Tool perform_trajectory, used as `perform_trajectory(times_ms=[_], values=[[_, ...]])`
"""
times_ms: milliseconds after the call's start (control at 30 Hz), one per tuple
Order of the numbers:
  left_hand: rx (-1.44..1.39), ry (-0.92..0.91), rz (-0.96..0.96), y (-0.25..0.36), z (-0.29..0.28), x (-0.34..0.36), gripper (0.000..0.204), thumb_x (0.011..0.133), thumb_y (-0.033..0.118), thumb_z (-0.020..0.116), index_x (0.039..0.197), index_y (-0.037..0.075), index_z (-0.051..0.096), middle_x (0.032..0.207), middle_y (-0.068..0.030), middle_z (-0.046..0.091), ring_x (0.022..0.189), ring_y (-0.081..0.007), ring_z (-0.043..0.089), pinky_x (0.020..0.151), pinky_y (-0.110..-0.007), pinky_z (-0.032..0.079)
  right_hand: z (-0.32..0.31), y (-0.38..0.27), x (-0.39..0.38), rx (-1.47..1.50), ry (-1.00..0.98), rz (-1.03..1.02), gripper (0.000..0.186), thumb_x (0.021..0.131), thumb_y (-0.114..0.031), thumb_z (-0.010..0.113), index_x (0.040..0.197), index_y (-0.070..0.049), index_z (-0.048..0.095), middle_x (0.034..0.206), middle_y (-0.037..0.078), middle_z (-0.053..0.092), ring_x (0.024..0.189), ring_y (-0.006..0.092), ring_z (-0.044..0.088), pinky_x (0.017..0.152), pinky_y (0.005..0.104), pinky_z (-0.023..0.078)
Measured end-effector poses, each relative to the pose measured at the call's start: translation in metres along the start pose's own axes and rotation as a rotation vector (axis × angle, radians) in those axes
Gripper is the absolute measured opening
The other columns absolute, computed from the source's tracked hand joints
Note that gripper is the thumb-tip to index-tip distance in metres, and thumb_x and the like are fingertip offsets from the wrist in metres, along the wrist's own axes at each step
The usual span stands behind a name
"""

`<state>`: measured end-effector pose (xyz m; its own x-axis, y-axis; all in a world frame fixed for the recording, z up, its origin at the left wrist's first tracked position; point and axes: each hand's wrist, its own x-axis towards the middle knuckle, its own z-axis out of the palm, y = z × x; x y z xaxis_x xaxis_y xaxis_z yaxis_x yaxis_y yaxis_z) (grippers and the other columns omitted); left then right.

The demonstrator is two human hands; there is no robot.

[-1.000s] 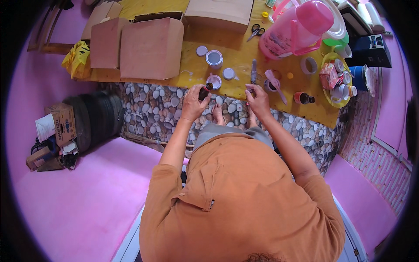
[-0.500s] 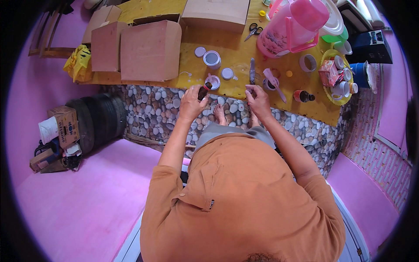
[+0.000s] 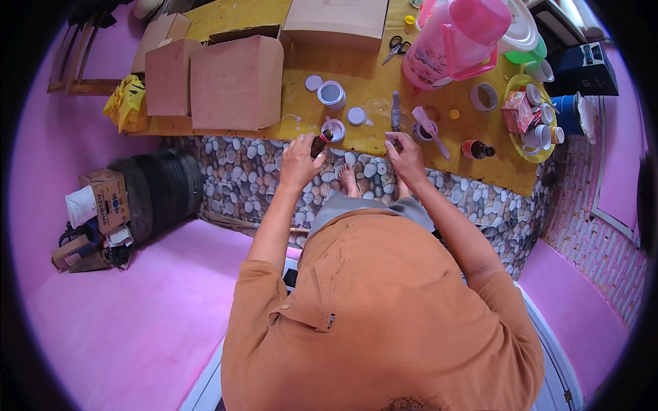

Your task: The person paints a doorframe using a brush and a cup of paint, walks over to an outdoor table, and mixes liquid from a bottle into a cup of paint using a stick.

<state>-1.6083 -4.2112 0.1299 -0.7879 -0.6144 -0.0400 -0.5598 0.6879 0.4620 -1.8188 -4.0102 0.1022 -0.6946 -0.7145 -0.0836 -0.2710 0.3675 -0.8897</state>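
My left hand (image 3: pixel 299 166) is wrapped round a small brown glass bottle (image 3: pixel 319 144), held tilted at the table's front edge. The bottle's neck points toward an open small white jar (image 3: pixel 334 128) with pinkish contents. At the same edge, my right hand (image 3: pixel 408 159) has its fingertips pinched together; whatever they hold is too small to make out. Just beyond those fingers lies a knife (image 3: pixel 395 108). A second, larger white jar (image 3: pixel 332 93) stands open behind the first, with a round lid (image 3: pixel 356 116) to its right and another lid (image 3: pixel 314 83) to its left.
A pink spoon (image 3: pixel 432 130) rests across another small jar. Right of it is a second brown bottle (image 3: pixel 478 149). Farther back are scissors (image 3: pixel 395 48), a pink flask (image 3: pixel 439 58) and a tape roll (image 3: pixel 484 96). Cardboard boxes (image 3: pixel 236 82) stand left; a yellow tray (image 3: pixel 514 137) holds containers.
The whole view has shifted slightly. Both hands stay in nearly the same places, and the bottle remains tilted by the small jar.
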Motion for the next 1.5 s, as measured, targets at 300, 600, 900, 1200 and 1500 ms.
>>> perform_trajectory(times_ms=[300,600,900,1200,1500], values=[[0.028,0.013,0.021,-0.002,0.001,0.002,0.044,0.082,0.032,0.074,0.117,0.009,0.059,0.106,-0.0128,0.063,0.102,-0.0351,0.063,0.085,-0.049,0.050,-0.001,0.000,0.001,0.015,0.015,-0.011,0.024,0.092,-0.012,0.068,0.114,-0.001,0.069,0.106,0.016,0.071,0.096,0.0288,0.070,0.086,0.0365,0.054],[0.052,-0.017,0.017,0.000,-0.001,0.002,0.044,0.082,0.032,0.073,0.117,0.010,0.059,0.105,-0.0124,0.063,0.100,-0.0347,0.063,0.084,-0.049,0.050,-0.002,-0.003,0.002,0.018,-0.007,0.029,0.024,0.092,-0.012,0.068,0.113,-0.001,0.069,0.106,0.016,0.071,0.099,0.0285,0.070,0.087,0.0360,0.054],[0.054,-0.003,0.023,-0.001,-0.001,0.002,0.045,0.082,0.032,0.074,0.118,0.010,0.060,0.106,-0.0121,0.063,0.102,-0.0342,0.063,0.086,-0.049,0.049,-0.002,-0.004,0.001,-0.005,0.003,0.005,0.024,0.092,-0.013,0.068,0.113,-0.001,0.069,0.106,0.016,0.071,0.098,0.0298,0.070,0.088,0.0368,0.054],[-0.001,0.039,0.029,0.000,0.004,0.003,0.041,0.085,0.033,0.073,0.116,0.010,0.059,0.106,-0.0128,0.062,0.103,-0.0354,0.062,0.086,-0.049,0.048,-0.005,-0.004,-0.002,0.023,0.002,0.048,0.025,0.092,-0.014,0.069,0.113,-0.001,0.069,0.106,0.016,0.072,0.098,0.0290,0.070,0.087,0.0364,0.054],[-0.218,0.189,0.014,-0.002,0.007,-0.002,0.047,0.087,0.029,0.076,0.123,0.006,0.058,0.116,-0.0167,0.065,0.108,-0.0388,0.062,0.092,-0.048,0.049,-0.009,-0.017,0.000,0.114,-0.053,0.163,0.023,0.095,-0.021,0.071,0.109,-0.002,0.072,0.084,0.006,0.071,0.071,0.0106,0.065,0.068,0.0285,0.053]])
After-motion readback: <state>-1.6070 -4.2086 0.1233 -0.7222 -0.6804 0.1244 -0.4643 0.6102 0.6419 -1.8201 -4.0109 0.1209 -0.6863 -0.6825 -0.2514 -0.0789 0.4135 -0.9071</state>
